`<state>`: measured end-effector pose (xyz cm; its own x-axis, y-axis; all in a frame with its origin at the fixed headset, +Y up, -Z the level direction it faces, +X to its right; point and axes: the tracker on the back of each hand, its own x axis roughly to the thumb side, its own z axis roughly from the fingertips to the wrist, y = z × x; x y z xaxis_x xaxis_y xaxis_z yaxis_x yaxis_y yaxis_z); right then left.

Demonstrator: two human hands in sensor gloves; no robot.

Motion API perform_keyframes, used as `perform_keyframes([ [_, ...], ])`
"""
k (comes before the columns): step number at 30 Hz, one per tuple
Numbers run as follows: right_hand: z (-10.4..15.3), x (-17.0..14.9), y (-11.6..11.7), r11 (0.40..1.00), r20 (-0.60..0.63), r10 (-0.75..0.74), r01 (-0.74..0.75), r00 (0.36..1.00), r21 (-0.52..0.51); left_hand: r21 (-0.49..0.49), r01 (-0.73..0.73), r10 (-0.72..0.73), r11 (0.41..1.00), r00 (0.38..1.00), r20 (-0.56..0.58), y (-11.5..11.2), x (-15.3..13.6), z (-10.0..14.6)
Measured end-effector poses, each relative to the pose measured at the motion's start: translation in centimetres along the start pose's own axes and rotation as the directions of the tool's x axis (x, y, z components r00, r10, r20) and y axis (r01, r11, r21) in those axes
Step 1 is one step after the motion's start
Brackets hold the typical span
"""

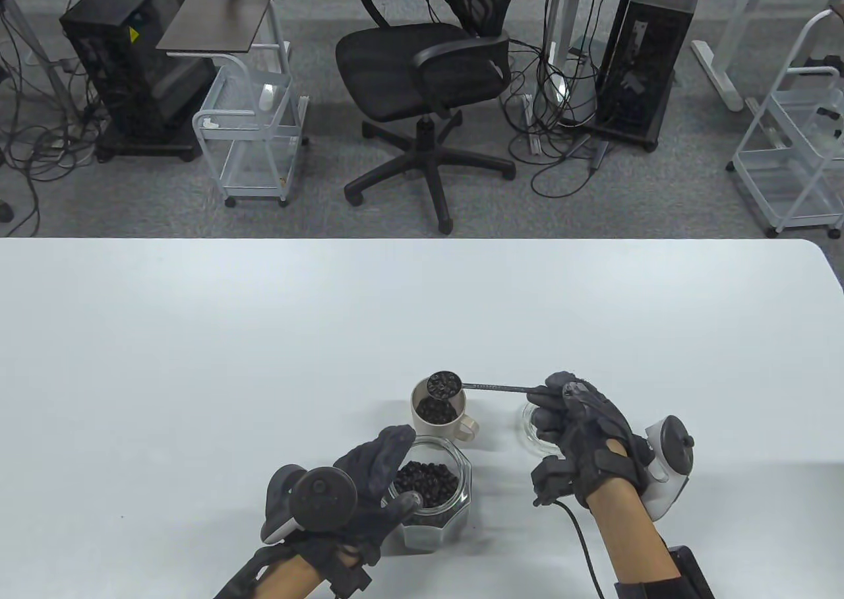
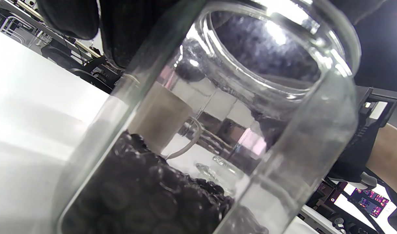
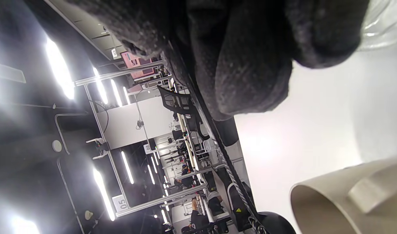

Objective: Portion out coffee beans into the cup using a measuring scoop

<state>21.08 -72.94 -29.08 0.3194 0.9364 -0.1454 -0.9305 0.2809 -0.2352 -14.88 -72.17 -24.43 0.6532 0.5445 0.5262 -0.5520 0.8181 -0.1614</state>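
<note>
Near the front edge of the table: the cup, the jar of coffee beans and a small glass dish stood close together.
Right hand: the right hand pinched the end of the scoop handle, fingers curled round it.
Left hand: the left hand wrapped round the jar's left side, thumb curled at its rim.
Scoop position: its loaded bowl hung over the cup's mouth, roughly level, not yet tipped.
Long axis: the handle ran left to right along the table, bowl to the left of the right hand; a roll of that wrist looked like what the pour needed.
Nearer hand: the right hand alone reached the cup; the left was just in front of it, on the jar.
Cup contents: the table view showed beans already inside.
Left wrist view: jar glass filled it, cup seen through it.
Right wrist view: glove and cup rim only; scoop hidden.
</note>
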Motion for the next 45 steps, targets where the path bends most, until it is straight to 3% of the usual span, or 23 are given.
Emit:
perform_keyframes([
  [11, 0.0, -0.1, 1.2, 0.982, 0.07, 0.183, -0.186, 0.981, 0.026, 0.0, 0.001, -0.001, 1.0, 1.0, 0.0, 0.0, 0.0, 0.0],
  [22, 0.7, 0.2, 3.2, 0.908, 0.25, 0.39, -0.416, 0.886, 0.058, 0.001, -0.001, 0.001, 1.0, 1.0, 0.001, 0.0, 0.0, 0.0],
  [24, 0.9, 0.5, 3.7, 0.882, 0.31, 0.432, -0.469, 0.847, 0.053, 0.001, 0.0, 0.0, 1.0, 1.0, 0.001, 0.0, 0.0, 0.0],
  [29, 1.8, 1.1, 5.3, 0.781, 0.517, 0.524, -0.624, 0.676, 0.024, 0.0, 0.002, -0.002, 1.0, 1.0, 0.001, 0.0, 0.0, 0.0],
  [35, 3.4, 1.6, 7.5, 0.614, 0.726, 0.563, -0.788, 0.394, -0.049, 0.001, -0.001, 0.001, 1.0, 1.0, 0.002, 0.0, 0.0, 0.0],
  [40, 4.5, 1.2, 8.9, 0.491, 0.82, 0.53, -0.867, 0.215, -0.09, 0.0, -0.002, 0.002, 1.0, 1.0, 0.0, 0.0, 0.0, 0.0],
  [43, 5.0, 1.2, 9.4, 0.444, 0.844, 0.518, -0.887, 0.141, -0.125, 0.0, 0.0, 0.0, 1.0, 1.0, 0.001, 0.0, 0.0, 0.0],
  [45, 5.2, 1.3, 9.5, 0.44, 0.853, 0.506, -0.888, 0.125, -0.131, 0.001, -0.002, 0.002, 1.0, 1.0, 0.001, 0.0, 0.0, 0.0],
])
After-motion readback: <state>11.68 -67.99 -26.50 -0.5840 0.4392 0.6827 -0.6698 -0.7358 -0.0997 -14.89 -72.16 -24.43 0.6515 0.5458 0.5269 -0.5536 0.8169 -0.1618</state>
